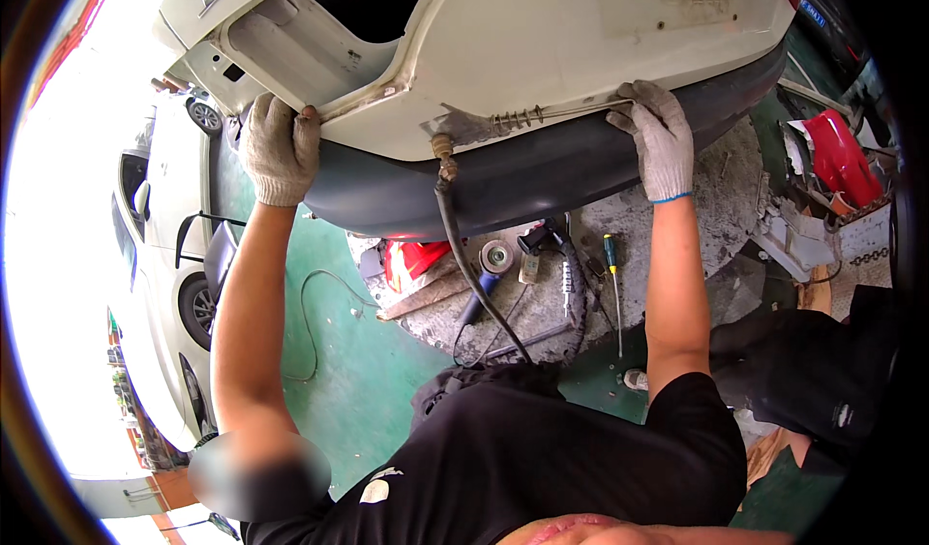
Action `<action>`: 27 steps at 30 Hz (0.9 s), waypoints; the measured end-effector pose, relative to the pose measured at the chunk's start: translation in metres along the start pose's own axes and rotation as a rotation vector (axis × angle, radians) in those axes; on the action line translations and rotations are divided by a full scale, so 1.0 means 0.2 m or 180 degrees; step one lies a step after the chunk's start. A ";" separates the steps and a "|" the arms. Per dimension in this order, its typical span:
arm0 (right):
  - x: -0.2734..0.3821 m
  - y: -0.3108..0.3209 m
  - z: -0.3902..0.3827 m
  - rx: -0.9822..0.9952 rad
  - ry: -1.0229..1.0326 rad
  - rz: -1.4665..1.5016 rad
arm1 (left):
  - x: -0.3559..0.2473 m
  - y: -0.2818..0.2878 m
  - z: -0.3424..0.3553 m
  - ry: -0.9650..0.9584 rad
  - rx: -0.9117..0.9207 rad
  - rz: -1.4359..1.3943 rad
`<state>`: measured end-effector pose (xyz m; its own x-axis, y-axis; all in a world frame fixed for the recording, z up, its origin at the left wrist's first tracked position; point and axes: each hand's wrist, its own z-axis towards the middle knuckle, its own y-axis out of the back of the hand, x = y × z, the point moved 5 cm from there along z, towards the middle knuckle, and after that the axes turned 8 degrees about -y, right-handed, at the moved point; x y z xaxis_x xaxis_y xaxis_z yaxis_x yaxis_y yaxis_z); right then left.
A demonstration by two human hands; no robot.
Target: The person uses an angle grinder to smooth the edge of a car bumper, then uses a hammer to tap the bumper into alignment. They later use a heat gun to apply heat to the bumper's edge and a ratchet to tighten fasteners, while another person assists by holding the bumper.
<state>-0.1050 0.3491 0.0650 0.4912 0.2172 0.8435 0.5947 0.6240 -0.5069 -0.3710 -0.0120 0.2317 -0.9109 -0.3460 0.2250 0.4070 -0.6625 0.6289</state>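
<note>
My left hand (280, 150), in a knit glove, grips the lip of the white car rear panel (542, 32), just below a large opening. My right hand (660, 140), also gloved, has curled fingers on the end of a thin metal rod (571, 109) with coils along it, lying against the panel's lower seam. A black cable (450, 216) with a brass-coloured fitting (443, 151) hangs from a greyed patch left of the coils, over the dark bumper (513, 195).
An angle grinder (484, 282), screwdriver (613, 264) and hoses lie on grey board (639, 230) below the bumper. A white car (164, 284) stands at left on green floor. Red panels and scrap (837, 158) sit at right; someone in dark clothing (794, 371) is at lower right.
</note>
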 end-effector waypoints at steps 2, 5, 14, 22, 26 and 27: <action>0.02 -0.01 0.00 -0.0080 0.0012 -0.0286 | 0.00 -0.01 0.00 -0.0019 0.0000 0.0053; 0.04 -0.04 -0.02 -0.0138 0.0254 -0.0946 | 0.00 0.00 0.00 -0.0070 0.0000 0.0028; 0.15 -0.09 -0.02 -0.0259 0.1463 -0.4214 | 0.00 0.01 0.00 0.0051 -0.0025 -0.0066; 0.11 -0.15 -0.03 -0.0691 0.1306 -0.3719 | 0.01 0.00 -0.01 -0.0049 -0.0063 -0.0110; 0.06 -0.15 -0.01 -0.0664 0.0981 -0.3281 | 0.03 0.00 -0.02 -0.0008 -0.0036 -0.0137; 0.04 -0.14 -0.01 -0.0652 0.0842 -0.3214 | 0.03 0.00 -0.02 -0.0029 -0.0056 -0.0136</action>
<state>-0.1160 0.3328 0.0857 -0.1818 -0.5161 0.8370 0.8876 0.2802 0.3656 -0.3753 -0.0169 0.2305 -0.9280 -0.3111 0.2050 0.3687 -0.6882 0.6248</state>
